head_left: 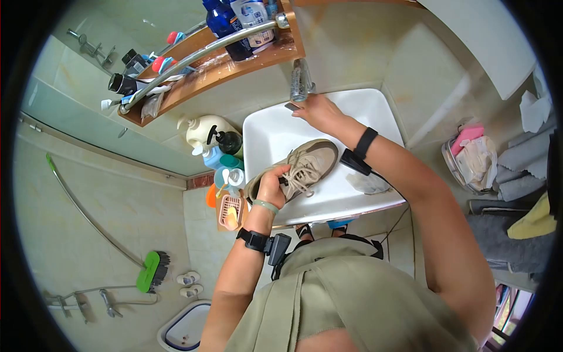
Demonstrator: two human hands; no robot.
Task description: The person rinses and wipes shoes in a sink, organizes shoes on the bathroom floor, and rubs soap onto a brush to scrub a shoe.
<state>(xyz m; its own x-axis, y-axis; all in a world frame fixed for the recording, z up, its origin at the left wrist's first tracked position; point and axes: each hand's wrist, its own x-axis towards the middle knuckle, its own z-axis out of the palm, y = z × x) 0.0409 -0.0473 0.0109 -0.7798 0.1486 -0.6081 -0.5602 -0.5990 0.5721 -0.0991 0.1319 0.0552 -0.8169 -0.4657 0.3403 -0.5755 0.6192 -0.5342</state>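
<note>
A beige lace-up shoe [314,164] lies tilted over the left part of the white sink [381,111], its toe pointing up and right. My left hand [272,186] is closed around its ankle opening, thumb near the laces. My right hand [321,112] is just under the spout end of the metal faucet [299,82], at the back of the sink. Its fingers are closed on a small flat grey-brown thing [291,107], of which only one end shows; I cannot tell what it is. A pale, see-through item [368,183] lies in the sink's right front.
Pump bottles [226,141], cups and a pink soap basket [230,212] crowd the sink's left side. A wooden shelf [234,73] with a metal rail overhangs the back left. At right hang a wire basket [469,158] and cloths [522,176].
</note>
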